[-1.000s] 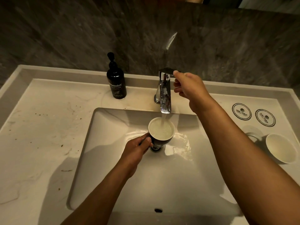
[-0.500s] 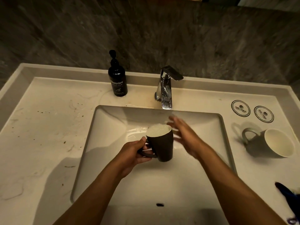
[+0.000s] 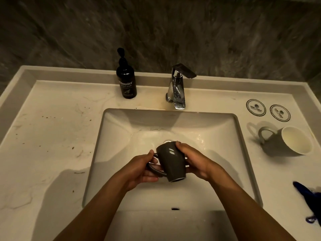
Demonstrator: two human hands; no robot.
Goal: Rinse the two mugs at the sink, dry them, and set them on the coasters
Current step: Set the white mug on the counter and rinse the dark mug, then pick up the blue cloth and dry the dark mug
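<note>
At frame centre, our left hand (image 3: 139, 168) grips the handle while our right hand (image 3: 194, 160) cups the dark mug (image 3: 172, 162). We hold it tipped mouth-down over the sink (image 3: 173, 124), probably so the water drains.

The dark grey glazed ceramic mug (image 3: 171, 162) is glossy, with two small highlights on its smooth wall. The chrome metal tap (image 3: 178, 87) is mirror-bright. The pale marble-look counter (image 3: 52, 136) is smooth with faint veins (and dark specks). The white sink basin (image 3: 217, 136) shines wetly. The black hand-wash pump bottle (image 3: 126, 84) is glossy. The blue cloth (image 3: 311, 197) looks soft and matt.
</note>
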